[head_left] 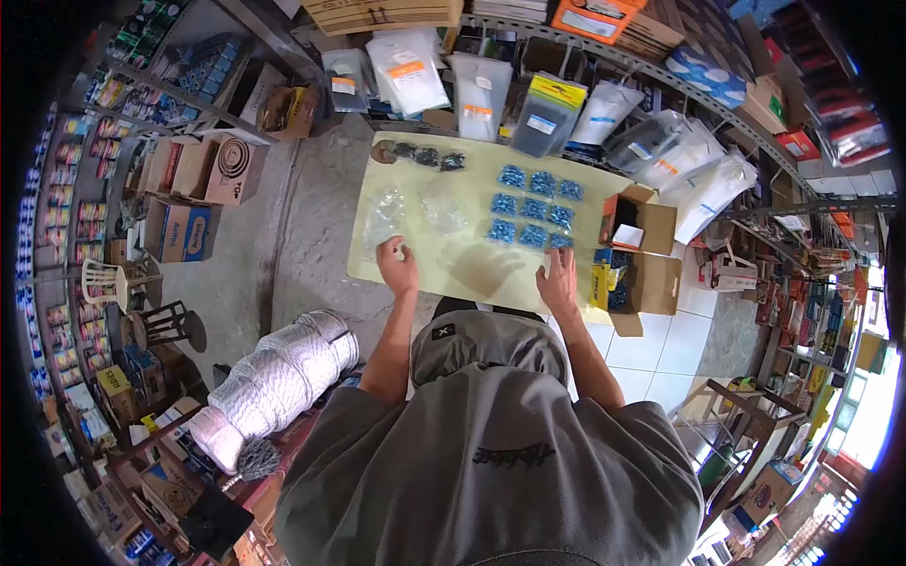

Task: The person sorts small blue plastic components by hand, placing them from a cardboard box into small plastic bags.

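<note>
A pale yellow board [434,274] lies in front of me. Several small clear packets of blue pieces [531,208] are set out on it in rows. My right hand [558,280] is at the nearest right packet [561,241], its fingertips touching the packet's near edge and its thumb apart. My left hand [397,266] hovers at the board's near left, fingers loosely curved with a gap to the thumb and nothing visible between them. Just beyond it are clear plastic bags [385,212], with more clear bags [442,212] beside them. Dark packets [427,157] lie at the far left.
Open cardboard boxes [651,283] stand at the board's right edge, one containing dark blue pieces. Hanging plastic packs [481,99] line the rack behind. A wrapped roll of white rope [283,373] is at my left. Shelves of goods [75,226] surround the area.
</note>
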`<state>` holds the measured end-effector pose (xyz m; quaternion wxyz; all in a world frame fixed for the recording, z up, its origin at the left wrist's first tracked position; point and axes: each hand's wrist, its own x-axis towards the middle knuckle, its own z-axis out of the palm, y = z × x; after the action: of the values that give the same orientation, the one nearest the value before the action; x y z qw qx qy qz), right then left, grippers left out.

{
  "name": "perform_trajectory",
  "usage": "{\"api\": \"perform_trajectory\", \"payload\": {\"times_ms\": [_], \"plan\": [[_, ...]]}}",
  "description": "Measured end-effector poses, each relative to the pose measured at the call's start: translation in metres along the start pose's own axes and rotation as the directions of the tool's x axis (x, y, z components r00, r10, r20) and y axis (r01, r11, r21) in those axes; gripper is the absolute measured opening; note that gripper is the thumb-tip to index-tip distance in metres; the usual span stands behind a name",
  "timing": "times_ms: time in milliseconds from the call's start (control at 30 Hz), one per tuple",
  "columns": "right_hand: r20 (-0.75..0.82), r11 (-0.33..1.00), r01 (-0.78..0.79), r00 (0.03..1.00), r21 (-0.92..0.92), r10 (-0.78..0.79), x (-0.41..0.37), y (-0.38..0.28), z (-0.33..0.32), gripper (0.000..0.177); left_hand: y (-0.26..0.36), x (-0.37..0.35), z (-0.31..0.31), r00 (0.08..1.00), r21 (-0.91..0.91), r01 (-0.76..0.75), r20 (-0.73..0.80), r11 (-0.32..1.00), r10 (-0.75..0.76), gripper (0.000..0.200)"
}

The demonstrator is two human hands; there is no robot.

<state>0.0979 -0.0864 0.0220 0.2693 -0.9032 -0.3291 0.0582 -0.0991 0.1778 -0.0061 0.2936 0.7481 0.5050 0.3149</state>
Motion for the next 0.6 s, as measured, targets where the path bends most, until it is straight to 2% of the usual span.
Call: {"api": "perform_trajectory", "payload": {"times_ms": [33,100,167,200,233,300,400,533,600], "plan": [[0.009,0.999,-0.012,1.000,0.053,0.011,-0.003,-0.009,0.003,0.046,-0.011,0.015,-0.006,0.999,0.082,-0.012,-0.038,0.997,0.015,0.027],[0.020,0.997,-0.010,1.000,0.081,0.008,-0.008,-0.026,0.011,0.045,-0.035,0.045,-0.010,0.999,0.101,-0.023,-0.038,0.995,0.027,0.030],[0.061,0.982,-0.053,0.997,0.181,0.042,-0.012,-0.040,0.021,0.043,-0.049,0.071,-0.008,0.992,0.210,0.114,0.027,0.971,-0.122,0.034],[0.078,0.980,-0.067,0.996,0.186,0.053,-0.014,-0.047,0.023,0.043,-0.049,0.081,-0.009,0.980,0.263,0.157,0.080,0.952,-0.184,0.043],[0.073,0.981,-0.075,0.995,0.180,0.063,-0.013,-0.053,0.024,0.043,-0.048,0.091,-0.008,0.979,0.258,0.152,0.091,0.954,-0.180,0.043],[0.093,0.985,-0.065,0.994,0.158,0.051,-0.016,-0.062,0.027,0.041,-0.048,0.106,-0.006,0.965,0.431,0.147,0.137,0.890,-0.225,0.043],[0.107,0.988,-0.088,0.991,0.129,0.074,-0.021,-0.067,0.027,0.040,-0.056,0.121,-0.002,0.938,0.440,0.159,0.212,0.884,-0.275,0.035],[0.101,0.985,-0.120,0.989,0.126,0.107,-0.028,-0.071,0.028,0.039,-0.071,0.131,0.007,0.950,0.417,0.094,0.235,0.904,-0.207,0.026],[0.131,0.970,-0.184,0.978,0.159,0.164,-0.030,-0.072,0.029,0.041,-0.070,0.133,0.007,0.946,0.253,0.179,0.221,0.951,-0.237,0.022]]}}
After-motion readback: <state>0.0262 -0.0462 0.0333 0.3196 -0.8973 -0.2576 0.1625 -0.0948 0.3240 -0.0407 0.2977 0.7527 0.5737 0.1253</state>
